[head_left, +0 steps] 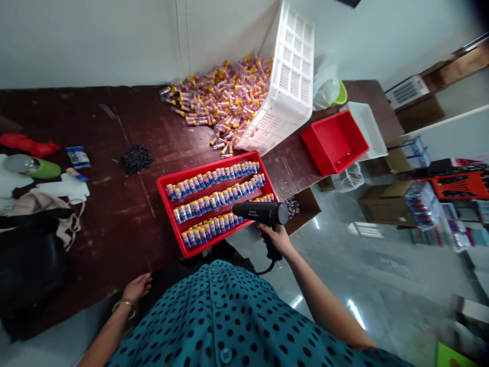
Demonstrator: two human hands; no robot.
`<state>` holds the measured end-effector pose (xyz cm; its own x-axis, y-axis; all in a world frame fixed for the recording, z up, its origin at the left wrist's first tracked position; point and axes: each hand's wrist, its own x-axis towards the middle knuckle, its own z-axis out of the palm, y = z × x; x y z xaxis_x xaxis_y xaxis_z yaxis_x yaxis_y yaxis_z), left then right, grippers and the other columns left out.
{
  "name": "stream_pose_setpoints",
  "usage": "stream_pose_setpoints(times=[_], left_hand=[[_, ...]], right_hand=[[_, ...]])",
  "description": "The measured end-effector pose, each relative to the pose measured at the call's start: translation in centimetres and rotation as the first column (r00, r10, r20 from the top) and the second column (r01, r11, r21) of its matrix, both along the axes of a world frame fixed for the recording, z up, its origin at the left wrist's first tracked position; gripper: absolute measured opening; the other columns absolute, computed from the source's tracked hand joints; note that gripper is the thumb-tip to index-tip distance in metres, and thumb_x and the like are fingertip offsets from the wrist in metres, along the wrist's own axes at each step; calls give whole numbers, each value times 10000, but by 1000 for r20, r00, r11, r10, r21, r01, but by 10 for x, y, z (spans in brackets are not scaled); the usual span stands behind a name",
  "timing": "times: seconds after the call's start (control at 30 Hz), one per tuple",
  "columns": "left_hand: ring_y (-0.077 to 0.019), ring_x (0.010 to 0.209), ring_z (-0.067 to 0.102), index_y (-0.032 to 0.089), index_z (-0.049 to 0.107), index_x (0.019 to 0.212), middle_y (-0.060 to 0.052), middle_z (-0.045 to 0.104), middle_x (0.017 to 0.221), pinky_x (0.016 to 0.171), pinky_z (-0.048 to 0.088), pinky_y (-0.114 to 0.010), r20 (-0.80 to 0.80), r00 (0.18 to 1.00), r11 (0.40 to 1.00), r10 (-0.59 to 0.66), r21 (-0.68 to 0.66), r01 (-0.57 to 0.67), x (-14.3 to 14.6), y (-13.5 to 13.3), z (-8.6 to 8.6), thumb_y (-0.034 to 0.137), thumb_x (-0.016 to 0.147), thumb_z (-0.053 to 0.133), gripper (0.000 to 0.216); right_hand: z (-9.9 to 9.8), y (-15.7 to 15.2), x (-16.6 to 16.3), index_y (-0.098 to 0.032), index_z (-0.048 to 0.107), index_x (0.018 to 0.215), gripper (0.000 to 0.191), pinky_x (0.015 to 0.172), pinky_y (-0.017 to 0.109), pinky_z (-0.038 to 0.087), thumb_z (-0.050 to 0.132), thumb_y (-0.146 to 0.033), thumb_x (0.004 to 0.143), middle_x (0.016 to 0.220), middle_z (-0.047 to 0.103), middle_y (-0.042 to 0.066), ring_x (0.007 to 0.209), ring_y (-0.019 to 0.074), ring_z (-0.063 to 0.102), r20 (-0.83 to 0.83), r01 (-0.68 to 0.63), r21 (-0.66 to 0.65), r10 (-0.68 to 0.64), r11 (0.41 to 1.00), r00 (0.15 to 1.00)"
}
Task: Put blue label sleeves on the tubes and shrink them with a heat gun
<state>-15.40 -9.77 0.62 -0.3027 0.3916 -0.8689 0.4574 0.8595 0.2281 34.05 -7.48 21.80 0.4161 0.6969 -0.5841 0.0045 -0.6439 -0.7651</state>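
My right hand (275, 238) grips the handle of a black hair dryer (252, 210). Its barrel points left over a red tray (165, 204), covering part of the front row. In the tray stand three rows of small labelled tubes (214, 200) with yellow tops and blue-and-white wraps. A cord hangs from the handle. My left hand (137, 287) rests low by the table's near edge, empty, with loosely bent fingers and a bangle on the wrist.
A heap of yellow-capped clear tubes (225, 97) spills from a tipped white crate (292, 66). Right of it is a red bin (336, 140). A cardboard box (307, 209) stands below the table edge. A dark beaded pile (137, 158) and a black bag (30, 265) lie left.
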Motion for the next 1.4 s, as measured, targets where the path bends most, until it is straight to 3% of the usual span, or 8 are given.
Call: stream_pose_setpoints(times=[0.13,0.27,0.53,0.67,0.8,0.93,1.1,1.4], left_hand=[[-129,578,635,155,680,813,-54,705,781,538,513,-230,58,993,994,102,-45,-99,-5,3,-1,386,779,578,255],[-98,531,581,133,673,881,-50,691,789,515,478,-210,79,985,987,152,-55,-148,-7,-2,-4,380,794,591,274],[-94,520,556,119,658,930,-42,686,771,516,459,-212,90,979,981,182,-82,-174,-6,-12,-4,310,843,575,225],[-85,534,556,118,652,972,-38,687,794,530,458,-205,83,981,981,177,-94,-169,-11,-18,-4,317,873,568,238],[-80,528,543,115,635,1004,-27,669,797,519,458,-216,80,984,983,157,-112,-148,-19,-21,-5,292,905,556,218],[-93,581,575,128,625,1028,-17,664,826,573,493,-245,75,988,987,135,-101,-127,-22,-18,-6,330,928,552,237],[-97,582,568,128,631,976,-2,648,795,589,499,-262,82,991,988,109,-118,-99,-15,-12,-4,317,928,566,206],[-103,562,582,122,676,947,-41,689,788,568,480,-240,83,991,991,107,-85,-99,-9,5,-4,407,817,640,316]], right_hand=[[-4,3,-32,-139,643,762,460,420,248,426,715,-589,704,568,634,38,433,134,522,10,27,-16,-27,1000,1000],[-3,10,-60,-150,660,752,393,484,251,451,720,-537,721,623,661,47,507,150,561,-33,-140,20,141,990,990],[3,7,-90,-150,660,732,353,524,243,461,710,-500,746,663,673,55,546,153,569,-31,-285,18,286,958,958],[0,2,-93,-147,662,740,367,515,253,463,695,-512,758,628,659,59,532,159,564,78,-193,1,192,981,978],[5,-7,-86,-139,678,826,345,526,252,473,731,-468,737,661,687,56,543,161,584,10,-335,-27,335,942,942],[9,-20,-73,-135,665,732,372,500,252,465,701,-505,756,633,683,64,523,161,579,101,-259,-86,267,962,958],[13,-36,-72,-139,674,797,334,484,248,448,753,-452,712,636,685,51,507,156,571,-32,-320,-118,319,940,947],[19,-52,-65,-137,667,816,371,510,251,470,741,-490,729,654,687,52,524,151,580,-5,-246,-132,247,960,969]])
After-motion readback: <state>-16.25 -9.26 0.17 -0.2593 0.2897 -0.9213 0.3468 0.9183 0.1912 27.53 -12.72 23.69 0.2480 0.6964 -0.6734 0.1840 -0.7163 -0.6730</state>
